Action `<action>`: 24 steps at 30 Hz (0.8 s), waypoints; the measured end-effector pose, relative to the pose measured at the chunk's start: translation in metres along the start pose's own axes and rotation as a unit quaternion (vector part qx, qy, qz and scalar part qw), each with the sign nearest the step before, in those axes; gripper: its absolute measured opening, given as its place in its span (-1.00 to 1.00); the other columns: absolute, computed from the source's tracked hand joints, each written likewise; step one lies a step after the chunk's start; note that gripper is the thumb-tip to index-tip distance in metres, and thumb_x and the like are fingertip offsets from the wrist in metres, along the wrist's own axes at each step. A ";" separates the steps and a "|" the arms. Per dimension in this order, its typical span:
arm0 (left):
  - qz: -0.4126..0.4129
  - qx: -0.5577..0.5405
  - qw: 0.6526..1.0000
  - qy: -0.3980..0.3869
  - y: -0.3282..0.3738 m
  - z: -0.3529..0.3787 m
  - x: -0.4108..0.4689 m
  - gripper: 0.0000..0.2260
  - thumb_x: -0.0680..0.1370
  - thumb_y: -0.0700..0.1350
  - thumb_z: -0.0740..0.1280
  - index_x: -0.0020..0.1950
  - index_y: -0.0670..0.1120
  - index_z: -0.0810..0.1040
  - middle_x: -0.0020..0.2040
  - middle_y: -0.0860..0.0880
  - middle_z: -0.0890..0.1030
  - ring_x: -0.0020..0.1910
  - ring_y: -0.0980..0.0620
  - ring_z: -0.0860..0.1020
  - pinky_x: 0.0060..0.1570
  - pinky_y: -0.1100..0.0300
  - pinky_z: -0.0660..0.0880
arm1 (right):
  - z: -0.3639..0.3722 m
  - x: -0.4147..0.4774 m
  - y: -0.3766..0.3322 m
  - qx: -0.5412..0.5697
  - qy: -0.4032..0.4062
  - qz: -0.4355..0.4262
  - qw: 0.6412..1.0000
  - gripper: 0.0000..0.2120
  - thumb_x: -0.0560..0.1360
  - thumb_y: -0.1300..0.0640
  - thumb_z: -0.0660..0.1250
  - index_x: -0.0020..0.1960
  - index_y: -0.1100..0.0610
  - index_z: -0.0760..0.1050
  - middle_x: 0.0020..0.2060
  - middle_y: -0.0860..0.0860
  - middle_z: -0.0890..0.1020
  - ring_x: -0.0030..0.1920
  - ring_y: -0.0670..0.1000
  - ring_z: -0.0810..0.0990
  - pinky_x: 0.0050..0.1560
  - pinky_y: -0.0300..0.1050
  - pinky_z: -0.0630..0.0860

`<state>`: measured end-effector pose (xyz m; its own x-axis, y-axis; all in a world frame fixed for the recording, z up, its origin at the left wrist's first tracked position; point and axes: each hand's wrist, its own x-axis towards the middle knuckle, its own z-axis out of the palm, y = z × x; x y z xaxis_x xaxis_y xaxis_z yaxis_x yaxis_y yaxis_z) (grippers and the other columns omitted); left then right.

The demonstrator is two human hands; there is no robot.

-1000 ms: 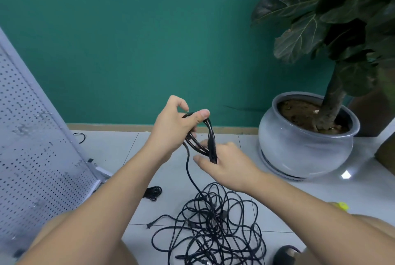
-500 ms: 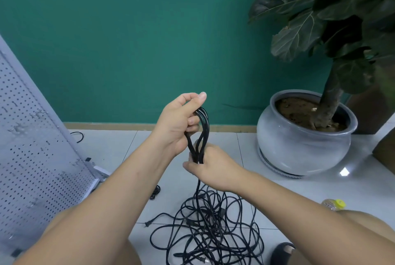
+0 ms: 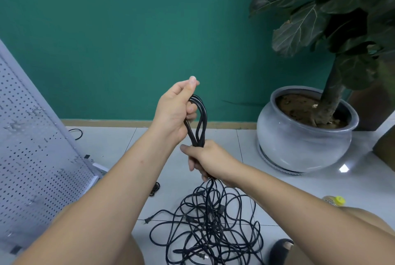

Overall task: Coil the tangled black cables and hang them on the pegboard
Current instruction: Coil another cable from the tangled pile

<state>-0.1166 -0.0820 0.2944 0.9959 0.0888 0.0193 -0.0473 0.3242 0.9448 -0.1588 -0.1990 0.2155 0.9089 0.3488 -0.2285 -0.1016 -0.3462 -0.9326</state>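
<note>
Far left of the hands: one white pegboard (image 3: 32, 136), leaning, with its left and lower edges cut off by the frame. One thin cable loop (image 3: 77, 133) lies on the floor past it, one end lost at the board's edge. One small dark coil (image 3: 155, 188) is mostly hidden by the left forearm.

Hands: two, both raised. The left hand (image 3: 173, 115) curls its fingers round the top of the looped black cable (image 3: 202, 119), thumb up. The right hand (image 3: 208, 157), directly below, is fisted round the foot of the same loops. The strand count is hard to make out.

Below both hands: one tangled pile (image 3: 209, 226) on the floor, joined to the right hand's grip. One plug (image 3: 147, 220) lies at its left.

Right of the hands: one grey pot (image 3: 299, 142) holding soil (image 3: 299, 106) and one plant trunk (image 3: 333, 91), the leaves cut off at the top. One yellow-capped bottle (image 3: 336, 200) is half hidden.
</note>
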 end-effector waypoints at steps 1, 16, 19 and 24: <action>0.008 0.011 1.000 0.003 -0.002 0.000 0.001 -0.78 0.70 0.07 0.39 0.11 -0.09 0.61 -0.40 0.16 0.44 -0.48 0.12 0.27 -0.43 0.24 0.21 | 0.000 -0.001 -0.001 -0.017 0.007 -0.002 1.000 -0.49 0.66 -0.16 0.32 -0.31 0.17 0.54 -0.54 0.00 0.36 -0.51 0.04 0.37 -0.35 -0.10 0.45; -0.048 0.347 0.911 -0.216 -0.120 -0.007 -0.046 -0.66 0.60 -0.35 0.23 0.17 0.04 0.60 0.18 0.10 0.72 0.21 0.06 0.65 0.16 0.22 0.54 | -0.073 -0.007 -0.016 0.155 0.233 -0.125 0.952 -0.42 0.65 -0.15 0.34 -0.34 0.09 0.13 -0.43 0.11 0.18 -0.34 0.37 0.15 -0.35 0.16 0.32; -0.037 0.357 0.909 -0.212 -0.148 0.002 -0.060 -0.90 0.72 -0.03 0.29 0.20 0.08 0.57 0.13 0.11 0.73 0.17 0.11 0.66 0.23 0.07 0.56 | -0.073 -0.011 -0.017 0.196 0.251 -0.137 0.938 -0.41 0.69 -0.11 0.34 -0.33 0.09 0.10 -0.40 0.13 0.16 -0.35 0.23 0.14 -0.36 -0.04 0.36; -0.109 0.376 0.894 -0.220 -0.164 0.018 -0.088 -0.79 0.78 0.07 0.13 0.19 0.06 0.53 0.02 0.06 0.77 0.00 0.13 0.69 0.08 0.08 0.55 | -0.061 -0.010 -0.017 0.222 0.270 -0.133 0.928 -0.40 0.66 -0.16 0.34 -0.31 0.08 0.08 -0.42 0.12 0.17 -0.43 0.13 0.18 -0.28 0.02 0.34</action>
<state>-0.1953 -0.1603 0.1441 0.9168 -0.3320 -0.2221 0.0529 -0.4502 0.8914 -0.1418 -0.2495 0.2511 0.9837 -0.1577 0.0864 0.1066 0.1245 -0.9865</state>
